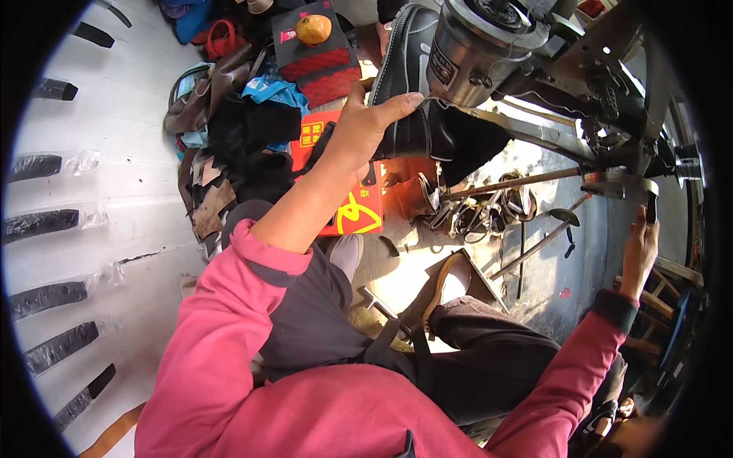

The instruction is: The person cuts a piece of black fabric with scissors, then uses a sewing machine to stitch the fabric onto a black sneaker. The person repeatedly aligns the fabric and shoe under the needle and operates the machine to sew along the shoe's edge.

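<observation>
A black shoe (413,47) with pale stitching along its sole edge sits under the metal head of a shoe-stitching machine (472,65). My left hand (365,128) grips the shoe from its left side, thumb across the upper towards the machine. A thin thread shows near the thumb tip. Dark cloth-like material (477,145) hangs beside the shoe's heel end. Far to the right, my right hand (641,248) is at the black handle (651,208) of the machine's wheel (618,185), its fingers closed against it. The needle is hidden behind the machine head.
A dark box (317,57) with an orange-yellow fruit (313,30) on top stands beyond my left hand. Black cloth and leather scraps (214,198) lie at the left, near a red box (359,210). Several metal parts (481,217) lie on the floor below the machine.
</observation>
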The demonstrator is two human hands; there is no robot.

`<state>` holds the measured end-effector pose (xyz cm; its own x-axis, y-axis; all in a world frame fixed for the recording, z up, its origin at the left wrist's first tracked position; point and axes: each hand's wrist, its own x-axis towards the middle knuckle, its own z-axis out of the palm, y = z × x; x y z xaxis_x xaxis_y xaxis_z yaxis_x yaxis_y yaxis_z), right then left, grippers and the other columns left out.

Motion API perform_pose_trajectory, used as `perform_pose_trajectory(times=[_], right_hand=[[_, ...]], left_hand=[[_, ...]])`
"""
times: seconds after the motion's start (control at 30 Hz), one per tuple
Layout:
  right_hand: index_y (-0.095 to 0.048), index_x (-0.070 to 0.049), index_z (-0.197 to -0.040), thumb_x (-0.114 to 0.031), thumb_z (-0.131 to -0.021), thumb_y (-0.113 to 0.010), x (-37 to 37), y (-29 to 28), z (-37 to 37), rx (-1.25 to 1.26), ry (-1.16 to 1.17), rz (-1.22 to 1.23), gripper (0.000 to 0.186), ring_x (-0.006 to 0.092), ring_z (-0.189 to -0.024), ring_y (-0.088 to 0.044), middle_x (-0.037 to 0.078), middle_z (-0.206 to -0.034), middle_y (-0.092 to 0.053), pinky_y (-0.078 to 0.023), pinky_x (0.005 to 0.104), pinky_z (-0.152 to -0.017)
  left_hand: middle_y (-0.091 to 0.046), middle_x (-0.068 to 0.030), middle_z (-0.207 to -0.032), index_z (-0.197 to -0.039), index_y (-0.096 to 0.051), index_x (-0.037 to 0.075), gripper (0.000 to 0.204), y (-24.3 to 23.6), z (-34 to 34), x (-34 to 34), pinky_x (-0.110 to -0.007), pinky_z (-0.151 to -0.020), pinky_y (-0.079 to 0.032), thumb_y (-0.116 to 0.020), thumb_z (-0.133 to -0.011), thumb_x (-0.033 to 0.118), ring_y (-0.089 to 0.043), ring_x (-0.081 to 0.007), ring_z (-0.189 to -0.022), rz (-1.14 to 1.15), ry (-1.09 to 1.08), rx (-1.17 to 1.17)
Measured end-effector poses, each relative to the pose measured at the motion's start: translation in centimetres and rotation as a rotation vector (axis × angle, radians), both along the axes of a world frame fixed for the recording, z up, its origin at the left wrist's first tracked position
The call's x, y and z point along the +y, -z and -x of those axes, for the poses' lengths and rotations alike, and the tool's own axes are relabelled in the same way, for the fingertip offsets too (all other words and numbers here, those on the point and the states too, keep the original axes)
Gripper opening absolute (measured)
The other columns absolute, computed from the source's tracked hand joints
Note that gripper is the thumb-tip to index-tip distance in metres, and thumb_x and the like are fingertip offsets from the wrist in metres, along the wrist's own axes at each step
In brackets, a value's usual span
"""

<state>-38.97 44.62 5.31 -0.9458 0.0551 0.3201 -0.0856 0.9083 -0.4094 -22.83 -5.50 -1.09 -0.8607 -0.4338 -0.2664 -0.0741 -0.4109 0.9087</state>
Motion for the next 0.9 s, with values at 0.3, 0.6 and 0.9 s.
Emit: perform_pose_trajectory(times=[0.3,0.6,0.9], right_hand=[[-0.064,-0.002,-0.13,-0.041,-0.11,-0.054,2.2,0.4,3.9,-0.065,-0.011,-0.054,0.045,0.0311,-0.093,-0.065,0.021,-0.104,-0.071,-0.051,0.0421,-0.085],[-0.063,-0.008,-0.127,-0.034,-0.106,-0.058,4.7,15.0,5.2,-0.327,-0.19,-0.178,0.033,0.0433,-0.095,-0.07,0.024,-0.115,-0.068,-0.055,0.051,-0.081],[-0.074,0.0,-0.117,-0.011,-0.099,-0.069,-15.3,0.1,-7.8,-0.078,-0.497,0.28,0.021,0.0246,-0.108,-0.072,0.012,-0.114,-0.076,-0.054,0.034,-0.094]], left_hand=[[-0.065,-0.0195,-0.126,-0.142,-0.041,-0.007,0.087,0.2,-0.3,0.2,-0.036,-0.105,-0.048,-0.091,-0.08,0.028,-0.064,-0.0231,-0.115,0.042,-0.011,0.001],[-0.063,-0.0228,-0.129,-0.143,-0.039,-0.007,0.093,0.7,0.0,-0.1,-0.039,-0.105,-0.048,-0.093,-0.078,0.032,-0.061,-0.0256,-0.12,0.039,0.007,0.016],[-0.071,-0.0144,-0.121,-0.144,-0.039,-0.005,0.073,1.7,0.3,0.1,-0.039,-0.089,-0.061,-0.081,-0.088,0.015,-0.072,-0.0219,-0.105,0.049,-0.025,-0.006]])
